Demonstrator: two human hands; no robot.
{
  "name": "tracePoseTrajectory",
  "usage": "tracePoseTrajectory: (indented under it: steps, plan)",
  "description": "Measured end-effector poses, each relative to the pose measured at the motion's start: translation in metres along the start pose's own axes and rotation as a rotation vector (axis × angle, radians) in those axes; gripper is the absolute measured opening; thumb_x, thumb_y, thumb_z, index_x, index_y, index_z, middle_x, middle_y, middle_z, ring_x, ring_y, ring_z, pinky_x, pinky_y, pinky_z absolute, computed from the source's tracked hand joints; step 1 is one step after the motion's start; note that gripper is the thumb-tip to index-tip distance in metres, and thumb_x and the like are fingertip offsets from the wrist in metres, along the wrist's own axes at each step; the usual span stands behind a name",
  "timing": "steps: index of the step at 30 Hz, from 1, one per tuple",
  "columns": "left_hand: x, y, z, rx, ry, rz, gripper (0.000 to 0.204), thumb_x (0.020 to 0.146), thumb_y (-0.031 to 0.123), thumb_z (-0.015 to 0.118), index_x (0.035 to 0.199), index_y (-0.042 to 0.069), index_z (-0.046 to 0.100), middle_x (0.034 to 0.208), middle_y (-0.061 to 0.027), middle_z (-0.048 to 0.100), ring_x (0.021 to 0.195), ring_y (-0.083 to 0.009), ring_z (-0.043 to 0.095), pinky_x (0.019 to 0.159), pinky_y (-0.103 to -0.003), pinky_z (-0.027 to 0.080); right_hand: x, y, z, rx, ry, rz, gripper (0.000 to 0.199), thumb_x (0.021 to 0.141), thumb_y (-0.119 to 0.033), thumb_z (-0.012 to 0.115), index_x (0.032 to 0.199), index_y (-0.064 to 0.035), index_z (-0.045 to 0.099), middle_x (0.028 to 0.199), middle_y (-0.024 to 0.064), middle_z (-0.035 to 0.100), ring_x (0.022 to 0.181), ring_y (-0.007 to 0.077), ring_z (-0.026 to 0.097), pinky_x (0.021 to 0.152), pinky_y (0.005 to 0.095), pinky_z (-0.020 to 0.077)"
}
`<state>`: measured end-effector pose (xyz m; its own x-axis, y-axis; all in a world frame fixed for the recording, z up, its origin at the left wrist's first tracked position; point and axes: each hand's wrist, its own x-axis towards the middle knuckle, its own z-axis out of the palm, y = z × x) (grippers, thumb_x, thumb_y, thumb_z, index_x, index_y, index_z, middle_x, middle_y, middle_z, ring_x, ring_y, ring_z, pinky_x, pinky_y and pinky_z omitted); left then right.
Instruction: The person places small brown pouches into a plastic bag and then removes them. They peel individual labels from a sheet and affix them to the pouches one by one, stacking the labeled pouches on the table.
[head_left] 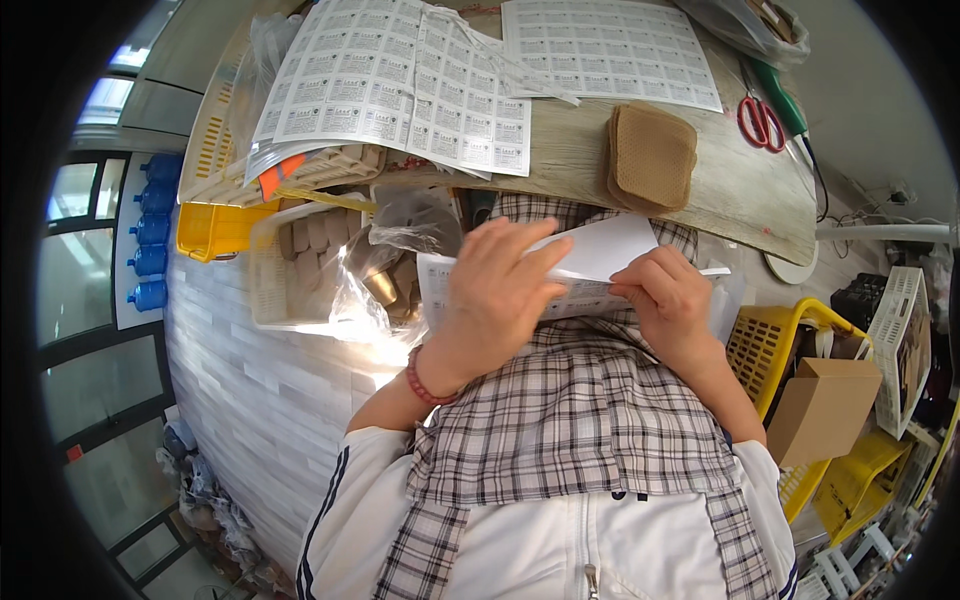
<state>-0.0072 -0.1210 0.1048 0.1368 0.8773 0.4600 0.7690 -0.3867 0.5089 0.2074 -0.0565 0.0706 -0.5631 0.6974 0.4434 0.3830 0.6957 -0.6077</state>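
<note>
Above my lap lies a sheet of printed labels (575, 299), its upper part bent over so that a plain white side shows. My right hand (668, 303) pinches the sheet's edge near its right end between thumb and fingers. Over the left part of the sheet is my left hand (500, 295), its fingers spread apart and stretched out, with a red bead bracelet on the wrist. What lies under the left palm is hidden. Just beyond, on the wooden table (560, 140), sits a stack of brown textured square pieces (651, 158).
More label sheets (400, 85) cover the table's left, another sheet (610, 50) the back. Red-handled scissors (761, 124) lie near a green-handled tool (780, 98) at right. A white crate (285, 285) with rolls stands left; a yellow basket (757, 340) and cardboard box (825, 410) stand right.
</note>
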Motion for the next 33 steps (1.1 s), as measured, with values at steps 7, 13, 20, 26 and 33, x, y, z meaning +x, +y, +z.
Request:
tracePoseTrajectory:
  steps: [7,13,20,26,33]
  plan:
    - [-0.021,-0.017,-0.016,-0.064,-0.1,-0.123,0.015,0.08,0.008,0.074,0.094,0.002,0.072,0.083,-0.0098,0.069,0.078,-0.0256,0.063,0.072,-0.037,0.048,0.004,-0.003,-0.001,0.038,-0.015,0.025,0.017,0.068,-0.002,0.079,0.077,-0.0067,0.065,0.073,0.0053,0.059,0.07,0.0248,0.06,0.059,0.035,0.0486]
    - [-0.024,-0.022,-0.012,-0.098,-0.096,-0.082,0.008,0.081,0.009,0.073,0.085,0.002,0.071,0.073,-0.0089,0.067,0.065,-0.0263,0.06,0.06,-0.036,0.045,0.017,-0.013,0.003,0.026,0.005,-0.023,0.019,0.068,-0.005,0.08,0.082,-0.0084,0.068,0.077,0.0038,0.06,0.071,0.0241,0.06,0.06,0.0336,0.049]
    - [-0.022,-0.015,-0.025,-0.024,-0.167,-0.102,0.012,0.081,0.009,0.073,0.09,0.003,0.072,0.08,-0.0093,0.07,0.072,-0.0258,0.064,0.066,-0.035,0.048,0.03,-0.02,0.031,0.072,-0.049,-0.138,0.019,0.065,-0.003,0.079,0.078,-0.0101,0.066,0.071,0.0036,0.055,0.067,0.0234,0.056,0.057,0.0356,0.0465]
    - [-0.035,-0.034,-0.049,0.034,-0.014,-0.099,0.016,0.078,0.005,0.073,0.094,0.003,0.072,0.087,-0.0083,0.069,0.077,-0.0251,0.062,0.069,-0.035,0.047,0.037,-0.021,0.031,0.08,-0.046,-0.087,0.018,0.064,0.0,0.077,0.074,-0.0089,0.065,0.068,0.0047,0.053,0.066,0.0245,0.057,0.056,0.0365,0.0459]
    - [-0.041,-0.036,-0.055,-0.139,-0.133,-0.366,0.005,0.081,0.0,0.069,0.085,0.0,0.071,0.077,-0.008,0.068,0.069,-0.0174,0.061,0.063,-0.03,0.047,0.041,-0.024,0.032,0.103,-0.091,-0.048,0.016,0.067,-0.002,0.077,0.073,-0.0093,0.065,0.068,0.0046,0.053,0.066,0.0244,0.057,0.056,0.0367,0.046]
